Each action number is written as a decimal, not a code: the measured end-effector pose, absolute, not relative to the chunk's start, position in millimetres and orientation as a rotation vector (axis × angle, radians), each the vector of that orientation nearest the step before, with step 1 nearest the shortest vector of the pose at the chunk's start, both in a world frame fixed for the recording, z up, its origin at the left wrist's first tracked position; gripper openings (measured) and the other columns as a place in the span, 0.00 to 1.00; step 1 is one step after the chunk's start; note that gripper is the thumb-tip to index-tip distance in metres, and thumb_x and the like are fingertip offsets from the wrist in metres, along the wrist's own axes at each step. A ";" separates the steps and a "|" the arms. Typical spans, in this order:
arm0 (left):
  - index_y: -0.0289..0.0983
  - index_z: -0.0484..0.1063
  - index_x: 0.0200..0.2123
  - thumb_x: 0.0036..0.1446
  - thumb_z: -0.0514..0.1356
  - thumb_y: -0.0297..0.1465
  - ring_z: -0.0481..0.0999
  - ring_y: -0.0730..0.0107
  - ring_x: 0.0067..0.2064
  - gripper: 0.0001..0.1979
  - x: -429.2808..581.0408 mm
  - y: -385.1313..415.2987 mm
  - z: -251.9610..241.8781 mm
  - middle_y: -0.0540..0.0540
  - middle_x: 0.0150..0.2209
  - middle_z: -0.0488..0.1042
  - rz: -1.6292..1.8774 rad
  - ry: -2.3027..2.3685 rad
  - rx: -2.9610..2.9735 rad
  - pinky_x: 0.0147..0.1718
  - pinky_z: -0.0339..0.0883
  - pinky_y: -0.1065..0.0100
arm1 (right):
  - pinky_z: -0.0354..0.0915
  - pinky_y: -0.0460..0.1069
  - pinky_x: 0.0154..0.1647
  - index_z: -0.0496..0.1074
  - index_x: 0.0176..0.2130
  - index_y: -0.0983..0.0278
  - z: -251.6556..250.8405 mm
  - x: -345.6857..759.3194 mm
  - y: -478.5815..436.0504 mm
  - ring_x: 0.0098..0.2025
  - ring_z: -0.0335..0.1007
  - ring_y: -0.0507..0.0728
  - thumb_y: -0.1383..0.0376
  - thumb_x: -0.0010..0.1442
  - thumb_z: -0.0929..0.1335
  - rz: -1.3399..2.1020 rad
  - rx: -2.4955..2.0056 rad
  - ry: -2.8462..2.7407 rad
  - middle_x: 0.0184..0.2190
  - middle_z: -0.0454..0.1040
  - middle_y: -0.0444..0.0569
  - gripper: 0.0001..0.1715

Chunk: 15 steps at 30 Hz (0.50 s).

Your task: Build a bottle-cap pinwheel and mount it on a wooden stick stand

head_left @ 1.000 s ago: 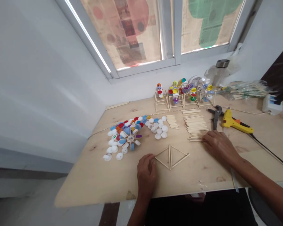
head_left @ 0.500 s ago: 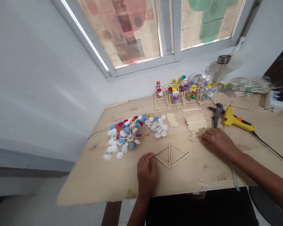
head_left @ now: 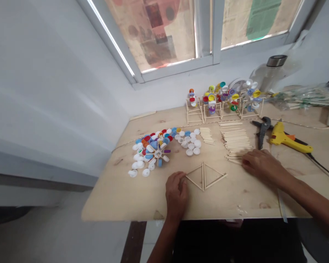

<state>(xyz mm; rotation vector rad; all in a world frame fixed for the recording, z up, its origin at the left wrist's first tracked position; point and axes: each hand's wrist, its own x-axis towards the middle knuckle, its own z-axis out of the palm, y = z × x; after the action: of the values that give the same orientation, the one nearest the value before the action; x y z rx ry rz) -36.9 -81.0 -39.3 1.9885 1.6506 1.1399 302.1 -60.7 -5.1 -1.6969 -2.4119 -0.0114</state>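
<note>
Two triangles of thin wooden sticks lie side by side on the table as a diamond-shaped stick frame. My left hand rests at the frame's left corner, fingers bent and thumb apart, the fingertips touching or almost touching it. On the other side, my right hand is closed at the near end of a row of long wooden sticks. One wooden stick, slanted away from the row, runs into its fingertips. A spoked wheel with bottle caps sits left of the frame, among loose bottle caps.
Several stick stands with cap wheels line the wall. Shorter sticks lie beside the caps. At right are a dark clamp-like tool, a yellow glue gun with its cord, a bottle and a plastic bag of sticks.
The view has shifted, so the table things appear farther right and higher. One stick at the near end of the row now slants away at my right fingertips. My left hand stays by the frame.
</note>
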 end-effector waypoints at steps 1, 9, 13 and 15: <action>0.38 0.74 0.41 0.57 0.54 0.27 0.74 0.59 0.47 0.12 -36.7 -81.1 -39.2 0.41 0.42 0.76 1.143 1.651 1.986 0.49 0.69 0.53 | 0.52 0.51 0.34 0.67 0.25 0.61 -4.8 301.7 -59.8 0.31 0.68 0.56 0.66 0.56 0.64 0.000 -1.716 -2.419 0.25 0.74 0.46 0.08; 0.38 0.74 0.42 0.57 0.54 0.27 0.74 0.59 0.48 0.12 -37.2 -81.0 -38.7 0.41 0.42 0.76 1.135 1.644 1.978 0.50 0.68 0.53 | 0.53 0.51 0.34 0.69 0.26 0.61 0.4 299.0 -55.2 0.32 0.69 0.57 0.66 0.54 0.64 0.153 -1.778 -2.468 0.26 0.75 0.47 0.07; 0.38 0.74 0.41 0.56 0.53 0.26 0.74 0.59 0.47 0.12 -36.4 -81.1 -38.7 0.41 0.42 0.76 1.147 1.640 1.978 0.50 0.68 0.54 | 0.54 0.50 0.33 0.70 0.26 0.60 0.3 298.2 -53.8 0.31 0.70 0.58 0.66 0.52 0.66 0.205 -1.797 -2.470 0.26 0.76 0.47 0.05; 0.37 0.74 0.41 0.56 0.53 0.26 0.74 0.59 0.47 0.12 -35.6 -80.8 -38.9 0.41 0.41 0.76 1.156 1.641 1.979 0.49 0.68 0.54 | 0.54 0.50 0.33 0.70 0.25 0.60 1.3 296.8 -53.1 0.31 0.70 0.57 0.67 0.52 0.66 0.223 -1.799 -2.470 0.26 0.75 0.47 0.05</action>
<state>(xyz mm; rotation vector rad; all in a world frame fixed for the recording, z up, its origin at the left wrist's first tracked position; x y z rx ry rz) -35.6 -80.8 -38.9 1.9790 1.6406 1.1557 296.8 -53.1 1.3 -1.7992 -2.4697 0.2226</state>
